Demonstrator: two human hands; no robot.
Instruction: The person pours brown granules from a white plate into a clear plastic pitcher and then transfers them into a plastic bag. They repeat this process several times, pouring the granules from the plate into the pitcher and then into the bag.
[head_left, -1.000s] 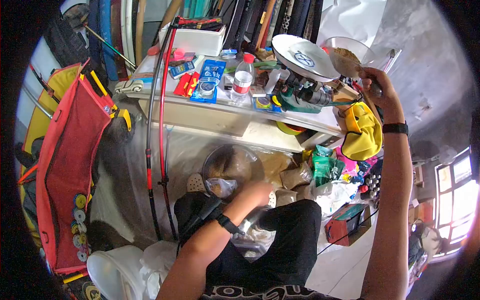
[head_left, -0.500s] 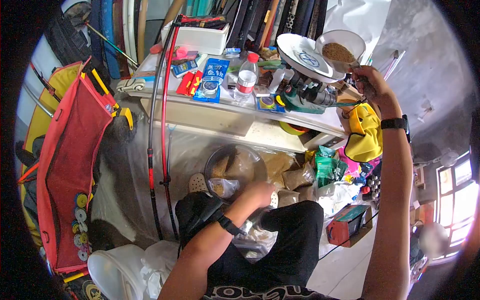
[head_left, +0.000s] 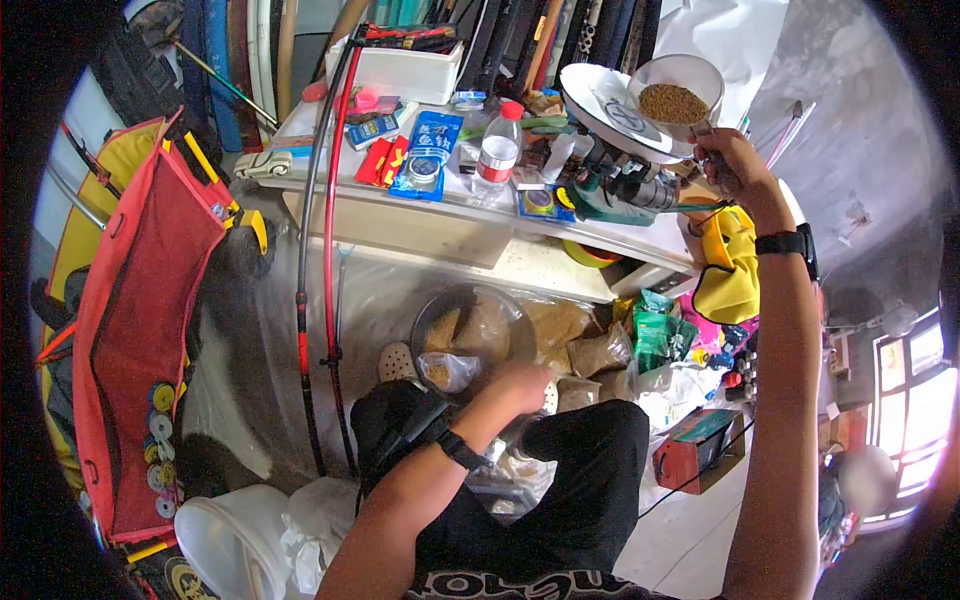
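Observation:
At the upper right, my right hand (head_left: 735,165) is closed round the handle of a clear measuring cup (head_left: 688,72), which holds brown pellets (head_left: 672,103). The cup is over the right side of a white scale pan (head_left: 600,108), whose green base (head_left: 612,203) stands on the white table. Low in the middle, my left hand (head_left: 522,388) is closed near my knee, beside a dark round basin (head_left: 425,318). What it holds, if anything, is hidden. A clear bag of tan grains (head_left: 447,371) lies in the basin.
The white table (head_left: 345,205) carries a water bottle (head_left: 498,150), blue packets (head_left: 427,155) and a white box (head_left: 395,75). Two rods (head_left: 328,250) lean upright against it. A red bag (head_left: 145,300) is at left, a white bucket (head_left: 230,545) at lower left, packets (head_left: 600,350) on the floor.
The measuring cup and my right hand have shifted very slightly left, with the cup still over the pan. My left hand has barely moved.

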